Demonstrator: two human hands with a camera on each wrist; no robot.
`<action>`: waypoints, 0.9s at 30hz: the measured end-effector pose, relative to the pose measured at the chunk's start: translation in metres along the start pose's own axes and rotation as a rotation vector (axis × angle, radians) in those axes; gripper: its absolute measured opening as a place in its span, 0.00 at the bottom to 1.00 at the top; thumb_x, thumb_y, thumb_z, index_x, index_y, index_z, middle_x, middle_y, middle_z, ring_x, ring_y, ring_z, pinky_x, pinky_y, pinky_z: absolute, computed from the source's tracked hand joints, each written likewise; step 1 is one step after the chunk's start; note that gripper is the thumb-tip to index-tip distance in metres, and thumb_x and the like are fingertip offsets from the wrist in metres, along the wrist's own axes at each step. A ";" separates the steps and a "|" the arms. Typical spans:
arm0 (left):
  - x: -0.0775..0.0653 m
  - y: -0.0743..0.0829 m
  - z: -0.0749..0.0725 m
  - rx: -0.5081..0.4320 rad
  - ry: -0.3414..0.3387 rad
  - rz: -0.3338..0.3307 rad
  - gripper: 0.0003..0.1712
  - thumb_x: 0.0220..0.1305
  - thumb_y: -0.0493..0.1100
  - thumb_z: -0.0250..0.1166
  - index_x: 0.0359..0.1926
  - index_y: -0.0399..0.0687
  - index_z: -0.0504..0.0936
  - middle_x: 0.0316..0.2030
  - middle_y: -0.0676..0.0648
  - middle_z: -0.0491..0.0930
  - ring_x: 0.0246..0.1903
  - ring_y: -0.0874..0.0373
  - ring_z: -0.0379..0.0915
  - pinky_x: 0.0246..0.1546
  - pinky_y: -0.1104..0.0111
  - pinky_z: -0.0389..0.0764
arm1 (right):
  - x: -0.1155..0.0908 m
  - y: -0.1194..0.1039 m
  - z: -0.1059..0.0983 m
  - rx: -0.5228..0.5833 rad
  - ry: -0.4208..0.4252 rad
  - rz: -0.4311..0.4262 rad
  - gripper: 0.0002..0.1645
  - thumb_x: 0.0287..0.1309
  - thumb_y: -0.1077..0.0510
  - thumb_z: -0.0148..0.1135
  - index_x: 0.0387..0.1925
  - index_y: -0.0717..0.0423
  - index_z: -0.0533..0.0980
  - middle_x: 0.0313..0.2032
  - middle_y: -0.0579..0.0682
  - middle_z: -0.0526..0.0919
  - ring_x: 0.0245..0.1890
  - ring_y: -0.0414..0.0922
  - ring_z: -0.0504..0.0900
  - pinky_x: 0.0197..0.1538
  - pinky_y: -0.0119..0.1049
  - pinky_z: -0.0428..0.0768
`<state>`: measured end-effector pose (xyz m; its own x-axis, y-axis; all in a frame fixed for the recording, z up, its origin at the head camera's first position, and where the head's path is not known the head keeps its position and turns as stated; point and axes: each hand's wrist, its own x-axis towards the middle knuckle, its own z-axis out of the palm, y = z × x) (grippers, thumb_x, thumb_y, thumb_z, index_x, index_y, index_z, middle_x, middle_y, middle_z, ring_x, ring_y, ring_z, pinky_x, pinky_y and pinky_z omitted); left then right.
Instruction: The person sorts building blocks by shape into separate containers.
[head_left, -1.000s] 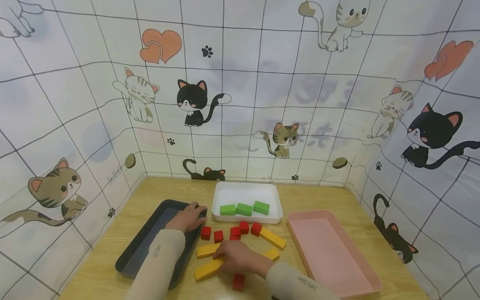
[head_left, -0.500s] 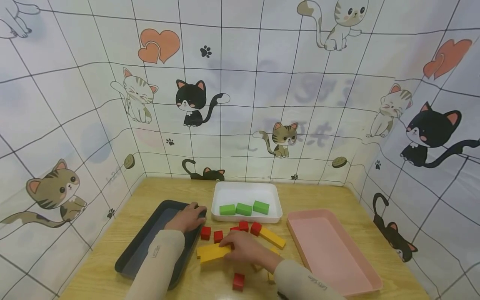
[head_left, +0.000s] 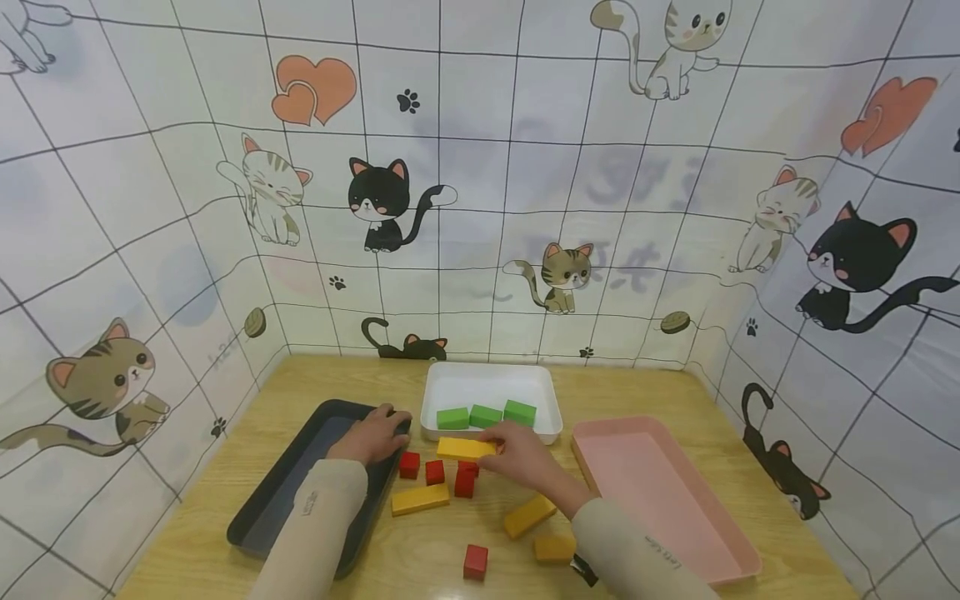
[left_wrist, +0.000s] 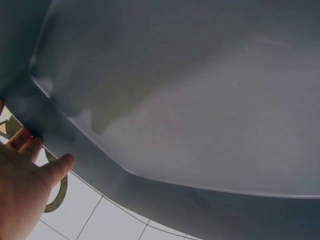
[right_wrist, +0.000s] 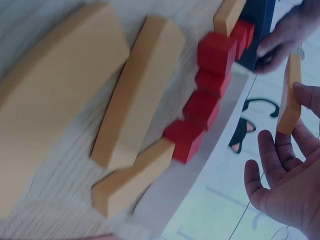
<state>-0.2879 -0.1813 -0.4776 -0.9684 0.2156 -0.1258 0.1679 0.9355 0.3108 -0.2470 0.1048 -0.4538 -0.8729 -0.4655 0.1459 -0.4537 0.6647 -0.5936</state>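
My right hand [head_left: 525, 457] pinches a long yellow block [head_left: 459, 448] between thumb and fingers, above the table just in front of the white tray [head_left: 487, 380]. In the right wrist view the same block [right_wrist: 289, 97] stands between the thumb and the fingers, with the other fingers of that hand [right_wrist: 295, 192] spread apart. My left hand [head_left: 371, 437] rests at the far right corner of the dark grey tray [head_left: 279, 492], its fingers over the rim. Seen from the left wrist, the hand [left_wrist: 22, 185] touches the tray's outer edge.
Several red cubes [head_left: 435, 472] lie between the trays, one red cube [head_left: 475, 562] nearer me. A yellow block [head_left: 420, 500] lies at centre left; two others [head_left: 530, 515] lie near my right forearm. Three green blocks [head_left: 486, 417] sit in the white tray. A pink tray [head_left: 660, 492] stands right.
My right hand has taken the front left yellow block off the table, raised it, and carried it forward over the red cubes towards the white tray. The left hand stays in place.
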 end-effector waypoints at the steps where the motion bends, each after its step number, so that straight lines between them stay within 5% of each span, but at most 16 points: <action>1: 0.000 -0.001 0.000 0.001 0.001 0.002 0.26 0.72 0.49 0.60 0.68 0.53 0.72 0.70 0.35 0.60 0.69 0.36 0.56 0.63 0.36 0.60 | 0.000 0.002 -0.003 0.020 0.014 0.023 0.18 0.56 0.56 0.70 0.49 0.54 0.83 0.45 0.48 0.83 0.43 0.46 0.79 0.46 0.44 0.79; 19: 0.000 -0.002 0.000 0.003 0.003 -0.009 0.26 0.71 0.50 0.61 0.68 0.54 0.73 0.70 0.35 0.61 0.69 0.36 0.57 0.62 0.36 0.61 | -0.006 0.048 -0.050 0.138 0.247 0.337 0.23 0.59 0.53 0.69 0.55 0.57 0.81 0.52 0.54 0.80 0.51 0.52 0.77 0.52 0.49 0.79; 27: 0.003 -0.001 0.001 0.007 0.000 -0.034 0.27 0.70 0.51 0.62 0.68 0.55 0.72 0.70 0.36 0.61 0.69 0.37 0.57 0.62 0.37 0.62 | -0.015 0.074 -0.068 0.132 0.303 0.384 0.24 0.62 0.54 0.67 0.56 0.62 0.79 0.50 0.57 0.82 0.45 0.51 0.78 0.50 0.47 0.79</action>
<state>-0.2906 -0.1809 -0.4791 -0.9734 0.1837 -0.1366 0.1360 0.9441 0.3001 -0.2795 0.2011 -0.4466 -0.9941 0.0014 0.1083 -0.0799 0.6660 -0.7417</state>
